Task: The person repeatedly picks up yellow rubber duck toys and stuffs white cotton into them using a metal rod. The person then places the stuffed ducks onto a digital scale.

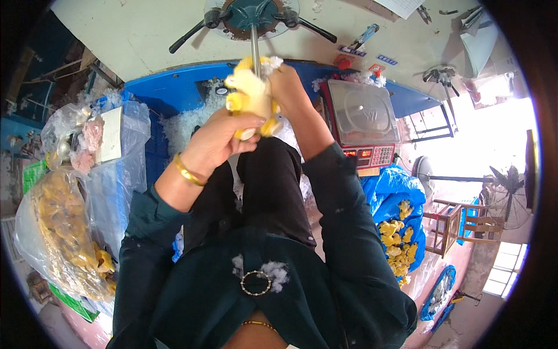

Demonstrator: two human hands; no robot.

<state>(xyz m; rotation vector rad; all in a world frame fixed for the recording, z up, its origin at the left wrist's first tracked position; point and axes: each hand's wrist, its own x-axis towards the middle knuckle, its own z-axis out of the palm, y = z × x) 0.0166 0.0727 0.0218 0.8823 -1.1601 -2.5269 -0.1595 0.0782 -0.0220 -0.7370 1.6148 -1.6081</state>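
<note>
Left hand: I see my left hand at the centre of the frame, fingers wrapped around the lower part of a yellow plush toy.
Right hand: my right hand is pressed closed on the toy's upper right side, just beside it.
Toy: upper centre of the frame, pushed onto a thin metal tube that comes down from a round grey machine head — white stuffing shows at its top.
Risk: I judge the toy could slip off the tube if either grasp loosens, and the fibre would spill over my lap.
Surface: a blue bin of white fluff lies behind the hands; a weighing scale sits right of them.
Room: bags of yellow toys at lower left, a blue sack of more at right — a standing fan at far right.
</note>
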